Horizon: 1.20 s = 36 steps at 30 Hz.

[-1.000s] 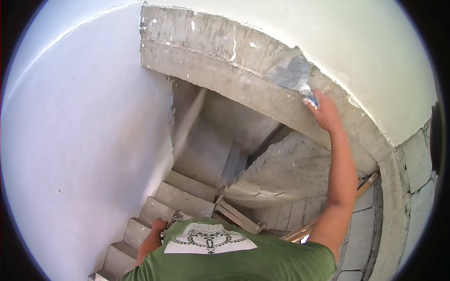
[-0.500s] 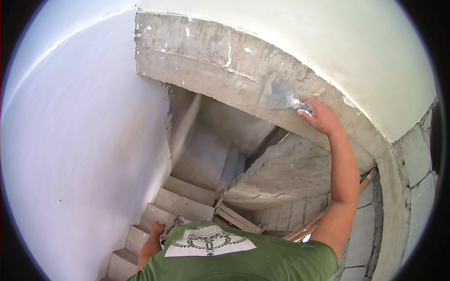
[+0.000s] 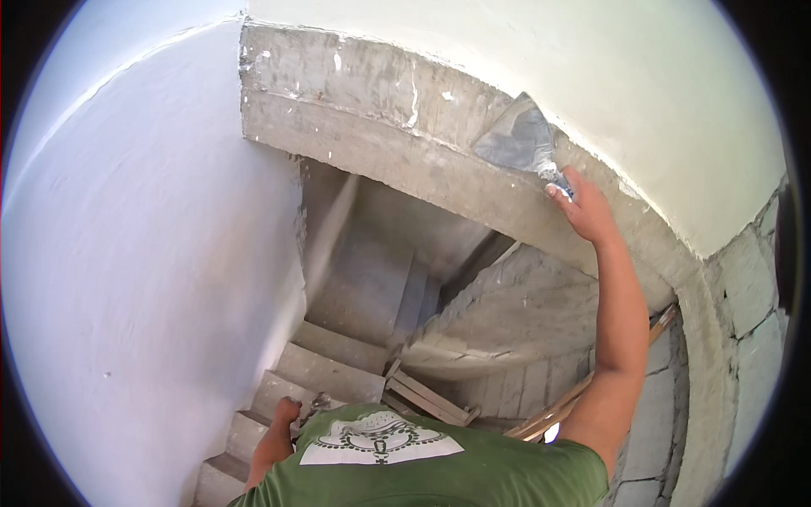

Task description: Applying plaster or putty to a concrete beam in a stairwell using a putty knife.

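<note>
Bare grey concrete, streaked and dotted with white: a long beam (image 3: 355, 110), curving across the upper part of the view. Over the beam's right half, a wide putty knife (image 3: 517, 139), grey blade spread across its face, one corner up at the edge with the pale wall (image 3: 642, 93) above (contact between blade and concrete too hard to judge). Clamped around the knife's white-smeared handle, the right hand (image 3: 589, 209), in front of the beam. Well below the beam's left half, the left hand (image 3: 288, 411), fingers curled in; just beside it, a small metallic tool (image 3: 318, 402), partly hidden by the green shirt (image 3: 515, 465). Impossible to tell the left grip, on the tool or merely next to it. Also below the beam, concrete stairs (image 3: 329, 369), a rough sloping slab (image 3: 515, 296), a small wooden frame (image 3: 428, 397) and a wooden plank (image 3: 551, 414) slanting up toward the beam's right end. Left of the beam, a smooth white wall (image 3: 152, 237); right of it, grey blocks (image 3: 750, 291) with dark joints
</note>
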Tool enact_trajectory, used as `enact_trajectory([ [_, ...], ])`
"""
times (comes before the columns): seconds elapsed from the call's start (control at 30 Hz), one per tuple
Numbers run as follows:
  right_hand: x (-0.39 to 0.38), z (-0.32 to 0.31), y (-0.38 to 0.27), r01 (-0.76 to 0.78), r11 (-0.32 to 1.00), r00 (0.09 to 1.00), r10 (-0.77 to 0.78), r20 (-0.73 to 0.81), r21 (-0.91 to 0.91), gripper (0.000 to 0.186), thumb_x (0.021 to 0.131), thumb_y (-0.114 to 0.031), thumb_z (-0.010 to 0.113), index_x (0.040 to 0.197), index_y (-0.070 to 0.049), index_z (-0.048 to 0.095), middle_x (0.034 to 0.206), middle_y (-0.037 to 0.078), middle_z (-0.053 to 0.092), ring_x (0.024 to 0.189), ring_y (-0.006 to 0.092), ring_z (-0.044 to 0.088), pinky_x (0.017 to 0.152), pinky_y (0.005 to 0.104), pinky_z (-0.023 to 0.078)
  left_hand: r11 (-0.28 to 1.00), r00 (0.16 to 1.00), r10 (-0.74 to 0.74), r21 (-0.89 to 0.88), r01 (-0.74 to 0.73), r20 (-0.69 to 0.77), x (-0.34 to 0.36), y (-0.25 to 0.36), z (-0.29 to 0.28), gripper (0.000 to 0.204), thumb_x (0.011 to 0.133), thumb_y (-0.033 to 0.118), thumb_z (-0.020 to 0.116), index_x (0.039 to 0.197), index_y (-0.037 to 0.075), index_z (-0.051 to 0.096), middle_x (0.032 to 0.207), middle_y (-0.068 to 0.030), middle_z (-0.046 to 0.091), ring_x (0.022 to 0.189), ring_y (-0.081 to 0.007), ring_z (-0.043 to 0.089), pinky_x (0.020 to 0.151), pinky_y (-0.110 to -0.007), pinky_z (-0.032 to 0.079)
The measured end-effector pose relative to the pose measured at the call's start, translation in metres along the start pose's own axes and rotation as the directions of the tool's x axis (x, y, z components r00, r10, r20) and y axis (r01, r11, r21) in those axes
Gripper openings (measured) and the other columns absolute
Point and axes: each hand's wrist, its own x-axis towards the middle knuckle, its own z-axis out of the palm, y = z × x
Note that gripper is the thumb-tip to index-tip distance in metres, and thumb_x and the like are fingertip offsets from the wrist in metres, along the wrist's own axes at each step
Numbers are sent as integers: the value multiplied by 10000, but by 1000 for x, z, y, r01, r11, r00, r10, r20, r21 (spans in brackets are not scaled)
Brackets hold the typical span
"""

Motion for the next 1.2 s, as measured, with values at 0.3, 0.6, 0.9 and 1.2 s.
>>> enact_trajectory([
  [0.3,-4,6,8,-44,996,999,44,7,76,466,923,-449,533,1175,-60,490,928,232,631,886,428,595,754,453,464,1000,999,13,-8,-13,-51,13,-9,0,469,779,371,642,971,-57,648,1018,-293,636,997,-417,615,863,-471,485],
  [0.6,3,4,-25,-8,982,992,32,-123,187,456,918,-452,530,1123,-44,523,893,235,628,867,413,600,740,451,460,998,998,50,29,-51,43,-21,-37,-5,475,743,384,681,852,-78,672,750,-219,676,752,-363,675,737,-438,518],
  [0.9,13,10,-40,33,954,973,38,-229,299,447,919,-443,534,1103,-36,532,898,222,635,884,398,613,753,454,460,988,986,141,-73,-135,89,32,-32,-14,476,782,379,634,969,-59,652,964,-246,673,966,-384,641,865,-434,499],
  [1.2,21,17,-49,83,990,988,-67,-142,110,414,909,-445,551,1081,-69,529,819,195,643,829,382,617,734,465,465,998,994,27,62,-33,105,35,-35,-12,493,799,418,618,990,-36,656,1028,-262,651,1008,-387,623,889,-429,491],
])
